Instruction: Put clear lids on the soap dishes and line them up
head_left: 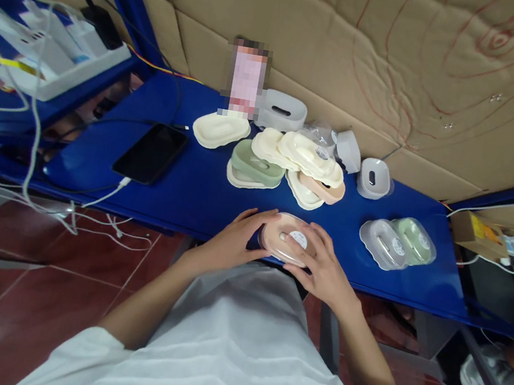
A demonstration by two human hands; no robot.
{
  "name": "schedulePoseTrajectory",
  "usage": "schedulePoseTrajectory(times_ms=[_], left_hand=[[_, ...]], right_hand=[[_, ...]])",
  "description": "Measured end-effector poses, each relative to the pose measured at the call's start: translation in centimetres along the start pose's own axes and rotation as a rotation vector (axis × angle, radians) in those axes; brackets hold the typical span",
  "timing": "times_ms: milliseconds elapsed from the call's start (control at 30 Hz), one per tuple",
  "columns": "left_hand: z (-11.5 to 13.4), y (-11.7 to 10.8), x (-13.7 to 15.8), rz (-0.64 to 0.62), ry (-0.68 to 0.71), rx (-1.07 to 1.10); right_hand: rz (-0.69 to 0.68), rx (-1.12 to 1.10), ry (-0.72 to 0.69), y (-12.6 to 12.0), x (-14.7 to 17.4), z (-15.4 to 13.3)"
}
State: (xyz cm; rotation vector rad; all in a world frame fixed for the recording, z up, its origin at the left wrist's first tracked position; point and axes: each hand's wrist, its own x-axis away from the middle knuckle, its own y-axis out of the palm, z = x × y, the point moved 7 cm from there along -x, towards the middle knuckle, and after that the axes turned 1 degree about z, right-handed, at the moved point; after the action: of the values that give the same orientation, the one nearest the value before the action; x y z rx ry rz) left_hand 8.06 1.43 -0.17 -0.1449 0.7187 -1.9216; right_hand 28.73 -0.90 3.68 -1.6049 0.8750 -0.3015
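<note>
Both hands are on a pink oval case (273, 239) with a clear cover and a round white label, at the front edge of the blue table. My left hand (240, 239) curves round its left side, thumb below and fingers above. My right hand (323, 268) grips the right side, with one finger lying across the top. Just beyond sit a green oval case (257, 165) on a cream tray and a peach case (330, 193). Partly covering the peach case is a stack of cream moulded trays (303, 150). Another cream tray (221, 129) lies to their left.
Two packed cases, grey (383, 244) and green (414, 240), lie at the right. Grey cases (282, 110) stand at the back by the cardboard wall. A black phone (151, 153) with cables is on the left. White power strips (59, 50) fill a box beyond it.
</note>
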Motion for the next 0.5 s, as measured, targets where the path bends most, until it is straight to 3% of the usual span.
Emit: schedulePoseTrajectory(times_ms=[333, 433, 500], left_hand=[[0.3, 0.2, -0.1, -0.012, -0.007, -0.031], [0.6, 0.0, 0.1, -0.004, 0.005, -0.057], [0.6, -0.3, 0.2, 0.021, -0.007, -0.041]], right_hand=[[0.037, -0.051, -0.019, 0.8, -0.1, 0.5], [0.08, -0.036, -0.02, -2.5, 0.4, 1.3], [0.193, 0.055, 0.075, -6.5, 1.1, 4.1]])
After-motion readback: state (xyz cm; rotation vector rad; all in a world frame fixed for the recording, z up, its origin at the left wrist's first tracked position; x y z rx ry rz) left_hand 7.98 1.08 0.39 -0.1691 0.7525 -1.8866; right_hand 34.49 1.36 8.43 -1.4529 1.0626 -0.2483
